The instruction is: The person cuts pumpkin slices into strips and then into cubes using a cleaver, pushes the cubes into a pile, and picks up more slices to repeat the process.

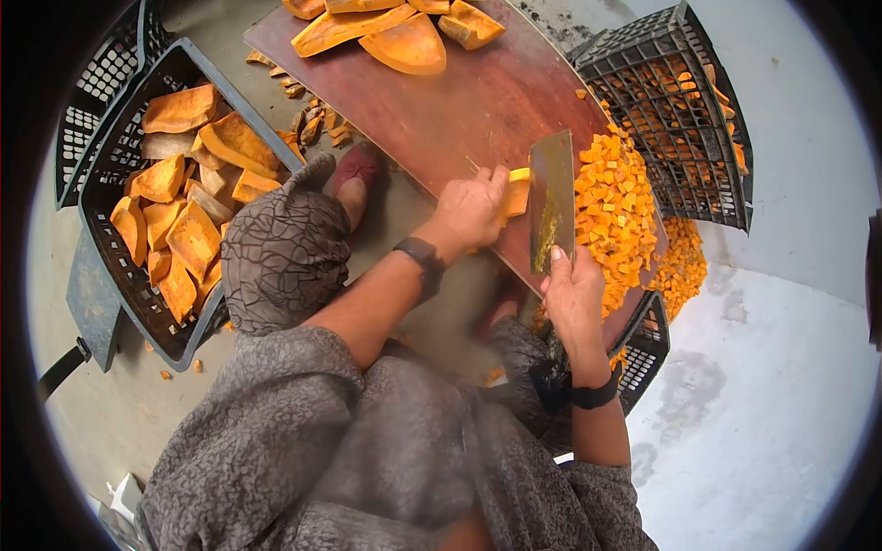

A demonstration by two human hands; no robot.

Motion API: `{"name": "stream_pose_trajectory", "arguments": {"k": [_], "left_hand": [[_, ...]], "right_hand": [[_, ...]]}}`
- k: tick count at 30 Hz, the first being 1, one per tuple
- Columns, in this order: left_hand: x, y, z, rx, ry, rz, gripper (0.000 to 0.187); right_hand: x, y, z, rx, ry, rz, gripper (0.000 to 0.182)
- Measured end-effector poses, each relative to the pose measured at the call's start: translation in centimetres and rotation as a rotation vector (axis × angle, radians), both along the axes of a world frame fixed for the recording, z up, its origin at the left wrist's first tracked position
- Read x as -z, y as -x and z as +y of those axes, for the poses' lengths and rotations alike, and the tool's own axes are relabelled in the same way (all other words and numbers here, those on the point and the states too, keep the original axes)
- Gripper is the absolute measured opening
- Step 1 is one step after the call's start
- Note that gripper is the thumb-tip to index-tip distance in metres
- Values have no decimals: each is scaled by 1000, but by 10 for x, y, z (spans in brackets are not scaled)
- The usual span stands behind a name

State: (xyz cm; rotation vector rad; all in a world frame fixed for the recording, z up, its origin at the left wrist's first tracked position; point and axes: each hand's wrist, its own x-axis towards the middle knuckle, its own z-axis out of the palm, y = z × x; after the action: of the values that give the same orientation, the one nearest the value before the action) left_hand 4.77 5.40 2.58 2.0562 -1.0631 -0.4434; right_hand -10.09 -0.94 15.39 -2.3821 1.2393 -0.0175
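My left hand (469, 209) is closed on a piece of orange pumpkin (517, 196) at the near edge of the reddish board (432, 119). Gripped in my right hand (575, 292) is a cleaver (553, 188), its broad blade upright just to the right of that piece, with orange bits stuck low on it. The handle is hidden inside my fingers. Right beside the blade lies a heap of diced pumpkin (614, 216), spreading along the right end of the board. Large pumpkin wedges (404, 44) rest at the far end of the board.
On the left, a black crate (188, 57) holds big pumpkin pieces. Another crate (634, 69) with diced pumpkin leans at the upper right. More dice (682, 266) pile beyond the board's right end, near a low crate (654, 354). Peel scraps (317, 119) litter the floor.
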Motion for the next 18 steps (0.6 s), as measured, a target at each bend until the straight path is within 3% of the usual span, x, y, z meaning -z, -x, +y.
{"name": "stream_pose_trajectory", "arguments": {"k": [10, 12, 18], "left_hand": [[-2, 1, 1, 8, 23, 3, 48], [0, 0, 0, 12, 28, 4, 48], [3, 3, -1, 15, 52, -12, 46]], "right_hand": [[3, 14, -12, -45, -56, -4, 28], [12, 21, -20, -224, 0, -8, 24], [7, 9, -26, -101, -78, 110, 26]]}}
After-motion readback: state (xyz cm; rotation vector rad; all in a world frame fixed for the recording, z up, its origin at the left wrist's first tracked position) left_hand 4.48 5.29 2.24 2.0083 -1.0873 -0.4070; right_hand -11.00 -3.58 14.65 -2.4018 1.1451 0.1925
